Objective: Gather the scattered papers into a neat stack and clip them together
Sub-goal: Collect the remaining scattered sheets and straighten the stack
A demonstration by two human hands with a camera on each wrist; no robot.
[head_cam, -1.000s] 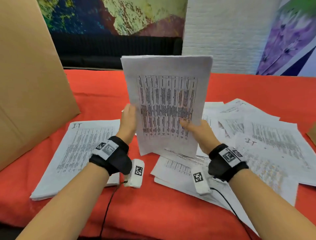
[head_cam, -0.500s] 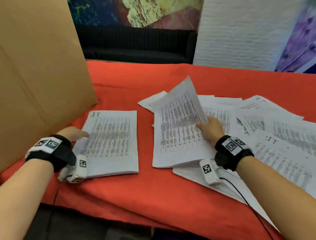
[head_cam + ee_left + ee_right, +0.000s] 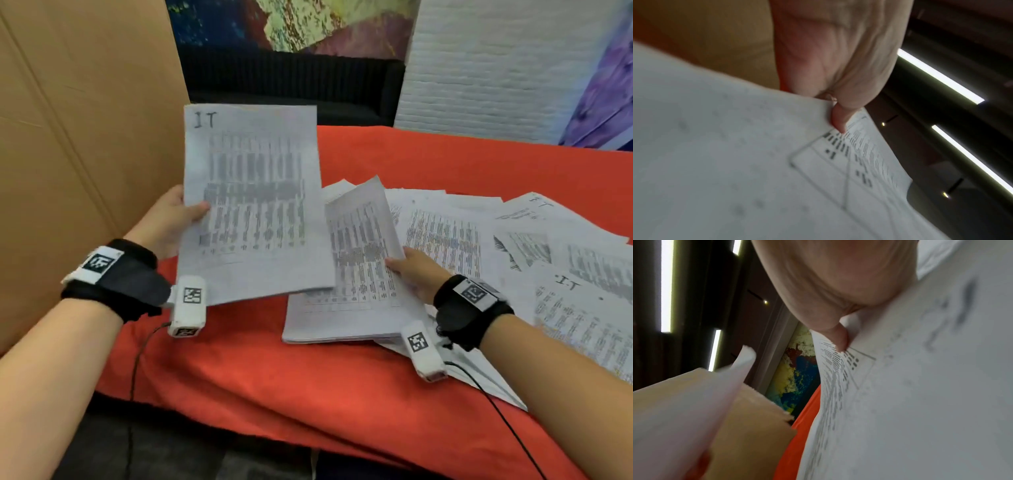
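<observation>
My left hand (image 3: 178, 219) grips a thick stack of printed papers (image 3: 250, 205) marked "IT" by its left edge and holds it tilted up above the red table; the left wrist view shows the thumb (image 3: 838, 120) pinching that stack (image 3: 735, 162). My right hand (image 3: 411, 270) pinches a second bundle of papers (image 3: 356, 267) by its right edge, lifted on that side, its lower part resting on the table. In the right wrist view the thumb (image 3: 838, 337) presses on this bundle (image 3: 900, 386). Scattered sheets (image 3: 548, 253) lie spread to the right. No clip is visible.
A large cardboard panel (image 3: 78, 137) stands at the left of the red tablecloth (image 3: 274, 370). A black sofa and a white brick wall lie behind the table. Wrist-camera cables hang over the front edge.
My left hand has picked the "IT" stack up off the table and raised it toward the centre. The right hand still holds its bundle, now lifted a little more.
</observation>
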